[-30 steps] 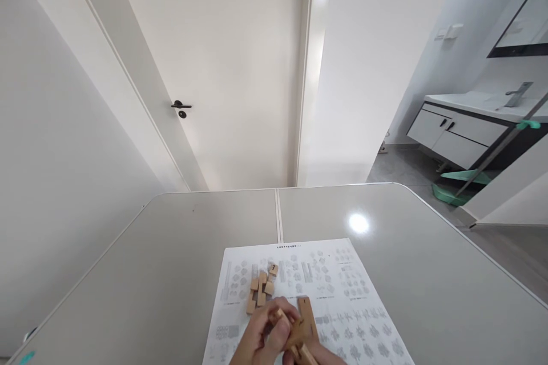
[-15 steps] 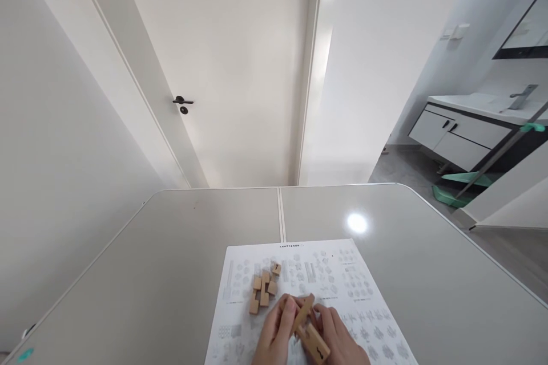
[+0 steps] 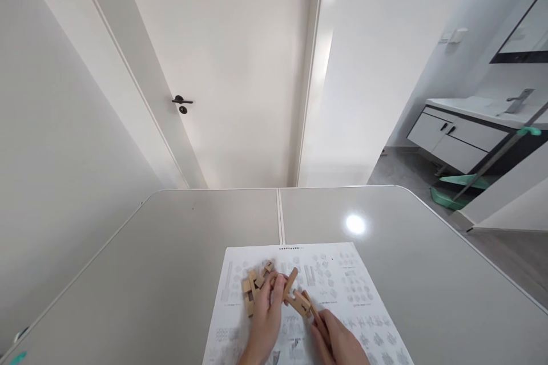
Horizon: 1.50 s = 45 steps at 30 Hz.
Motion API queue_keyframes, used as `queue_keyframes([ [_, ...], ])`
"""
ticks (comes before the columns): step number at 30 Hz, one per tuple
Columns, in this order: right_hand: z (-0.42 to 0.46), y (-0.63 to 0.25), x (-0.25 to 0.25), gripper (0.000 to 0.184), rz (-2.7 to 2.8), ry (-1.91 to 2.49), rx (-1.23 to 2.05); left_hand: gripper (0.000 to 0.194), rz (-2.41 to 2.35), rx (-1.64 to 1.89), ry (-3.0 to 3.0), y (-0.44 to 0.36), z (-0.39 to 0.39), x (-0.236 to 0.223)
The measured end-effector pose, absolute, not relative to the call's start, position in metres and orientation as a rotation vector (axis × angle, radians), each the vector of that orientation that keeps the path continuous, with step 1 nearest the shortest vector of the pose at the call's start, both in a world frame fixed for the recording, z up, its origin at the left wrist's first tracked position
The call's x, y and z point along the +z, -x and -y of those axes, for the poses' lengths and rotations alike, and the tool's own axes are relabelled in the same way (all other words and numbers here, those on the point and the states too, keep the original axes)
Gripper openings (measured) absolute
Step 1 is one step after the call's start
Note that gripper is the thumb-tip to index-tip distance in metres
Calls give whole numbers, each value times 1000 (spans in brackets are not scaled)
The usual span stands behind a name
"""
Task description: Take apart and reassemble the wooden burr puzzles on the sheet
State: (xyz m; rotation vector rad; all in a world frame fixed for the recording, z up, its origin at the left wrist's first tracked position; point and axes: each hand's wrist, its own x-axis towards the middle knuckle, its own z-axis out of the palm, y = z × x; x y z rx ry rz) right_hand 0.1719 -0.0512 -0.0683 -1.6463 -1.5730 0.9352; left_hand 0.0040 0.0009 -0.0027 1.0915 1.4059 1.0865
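My left hand (image 3: 266, 313) is closed, its thumb and fingers pinching a slim wooden puzzle piece (image 3: 291, 278) that sticks up and to the right. Against that piece lies a notched wooden puzzle block (image 3: 301, 303) with a dark mark on its face; whether it is also gripped is unclear. My right hand (image 3: 340, 342) is closed around the lower end of a long wooden puzzle piece (image 3: 312, 305), whose upper end touches or overlaps the marked block. More notched wooden puzzle pieces (image 3: 249, 285) lie just left of my left hand, partly covered by it. One small piece (image 3: 269, 266) bears a number.
A white sheet (image 3: 363, 274) printed with small diagrams lies under the hands and pieces. It rests on a grey table (image 3: 192, 274) with a seam down its middle. Beyond the far edge stands a white door (image 3: 240, 68); a sink cabinet (image 3: 462, 131) is at the right.
My left hand has moved forward over the loose pieces, which have shifted slightly left. My right hand has drawn back a little, and the long piece in it now shows plainly.
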Motion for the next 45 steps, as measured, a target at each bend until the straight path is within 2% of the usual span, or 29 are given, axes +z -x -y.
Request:
queue_keyframes([
  [7, 47, -173, -32, 62, 1393, 1510, 1328, 53, -1490, 1161, -1064, 23, -5, 8],
  [13, 34, -183, 17, 61, 1157, 1232, 1655, 56, -1284, 1088, -875, 8, 3, 8],
  [21, 18, -203, 42, 51, 865, 1269, 1554, 62, -1152, 1042, -729, -7, -11, 2],
  [24, 12, -201, 51, 49, 801, 1180, 1620, 69, -1151, 1002, -669, -8, -13, -1],
  [28, 4, -195, 57, 49, 982, 1098, 1808, 71, -1176, 976, -638, -6, -11, -7],
  [32, -5, -189, 52, 59, 1216, 1061, 1795, 73, -1192, 954, -642, -6, -8, -12],
  [35, -13, -184, 44, 59, 1301, 1022, 1778, 71, -1218, 972, -660, -6, -5, -14],
  [45, -16, -173, 35, 51, 1159, 959, 1878, 66, -1213, 906, -661, 2, -5, -18],
])
